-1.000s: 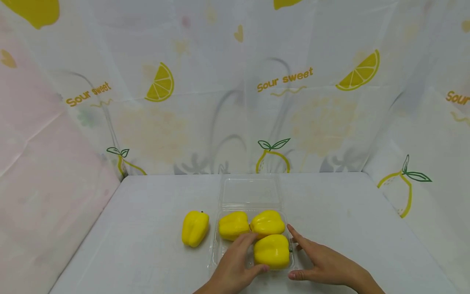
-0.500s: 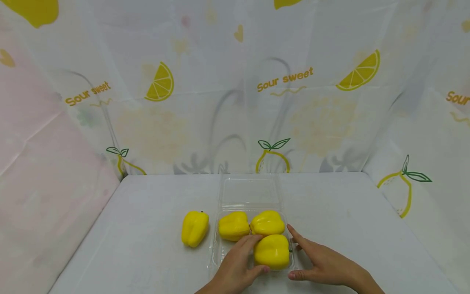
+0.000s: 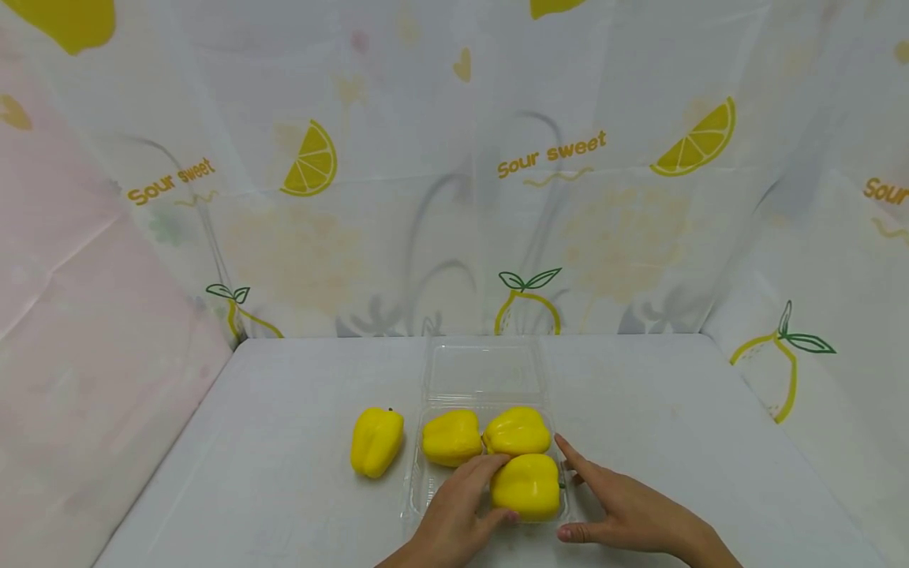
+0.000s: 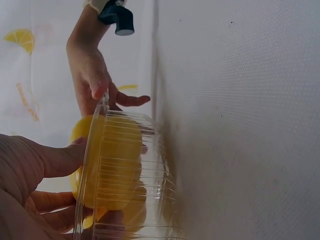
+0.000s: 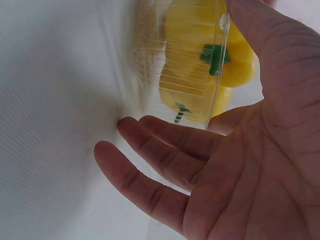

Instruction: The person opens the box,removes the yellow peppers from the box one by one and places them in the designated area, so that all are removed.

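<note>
A clear plastic clamshell box [image 3: 420,491] lies on the table with its lid [image 3: 486,371] folded back. Inside are three yellow bell peppers: one at back left [image 3: 452,438], one at back right [image 3: 517,431], and one at front right [image 3: 526,487]. My left hand [image 3: 454,509] grips the front-right pepper from its left side, thumb in front and fingers behind; in the left wrist view the thumb [image 4: 62,159] lies against it. Beside the box's right wall, my right hand [image 3: 625,505] holds nothing, its fingers [image 5: 150,195] loosely extended. Green stems show through the wall in the right wrist view.
Another yellow bell pepper [image 3: 377,442] lies on the white table [image 3: 284,473], left of the box. Lemon-print fabric [image 3: 383,237] hangs behind and at both sides of the table.
Almost nothing differs. My left hand shifts very slightly at the front-right pepper, while the right hand, the box and the other peppers stay where they were.
</note>
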Demonstrator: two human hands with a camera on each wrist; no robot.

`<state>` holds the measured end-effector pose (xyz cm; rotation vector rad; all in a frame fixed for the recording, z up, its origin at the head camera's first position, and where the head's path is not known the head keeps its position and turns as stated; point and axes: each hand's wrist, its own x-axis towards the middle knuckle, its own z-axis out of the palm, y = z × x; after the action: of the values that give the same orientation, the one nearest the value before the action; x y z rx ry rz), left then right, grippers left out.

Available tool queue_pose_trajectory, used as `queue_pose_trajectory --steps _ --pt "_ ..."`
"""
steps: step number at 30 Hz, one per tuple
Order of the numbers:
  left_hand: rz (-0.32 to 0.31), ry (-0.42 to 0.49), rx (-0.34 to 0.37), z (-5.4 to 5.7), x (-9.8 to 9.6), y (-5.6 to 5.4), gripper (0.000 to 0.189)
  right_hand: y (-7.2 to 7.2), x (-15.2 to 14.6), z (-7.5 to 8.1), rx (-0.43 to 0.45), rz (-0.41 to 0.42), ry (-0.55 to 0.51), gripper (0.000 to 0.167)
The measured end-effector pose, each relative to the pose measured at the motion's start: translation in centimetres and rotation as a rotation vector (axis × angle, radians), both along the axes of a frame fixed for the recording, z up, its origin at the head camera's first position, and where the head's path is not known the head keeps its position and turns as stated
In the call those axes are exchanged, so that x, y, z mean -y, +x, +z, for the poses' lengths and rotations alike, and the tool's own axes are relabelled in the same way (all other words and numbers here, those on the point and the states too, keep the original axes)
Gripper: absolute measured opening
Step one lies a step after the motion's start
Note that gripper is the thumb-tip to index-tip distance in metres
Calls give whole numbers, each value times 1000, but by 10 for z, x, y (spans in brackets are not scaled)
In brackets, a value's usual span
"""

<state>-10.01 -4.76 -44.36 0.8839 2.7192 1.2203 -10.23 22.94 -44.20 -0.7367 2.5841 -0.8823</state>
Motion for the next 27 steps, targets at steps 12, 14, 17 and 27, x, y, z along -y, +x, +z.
queue_pose_trajectory --steps 12,14,17,27 --pt "-38 -167 -139 -6 -1 0 59 -1 0 -2 -16 0 2 104" --pt "-39 -175 -137 -6 -1 1 59 -1 0 -2 -4 -3 0 105" --pt "-38 -186 -153 -6 -1 0 58 -2 1 -1 12 -8 -4 105" --pt "-20 -159 -121 -5 -2 2 57 -1 1 -1 6 -15 -12 106"
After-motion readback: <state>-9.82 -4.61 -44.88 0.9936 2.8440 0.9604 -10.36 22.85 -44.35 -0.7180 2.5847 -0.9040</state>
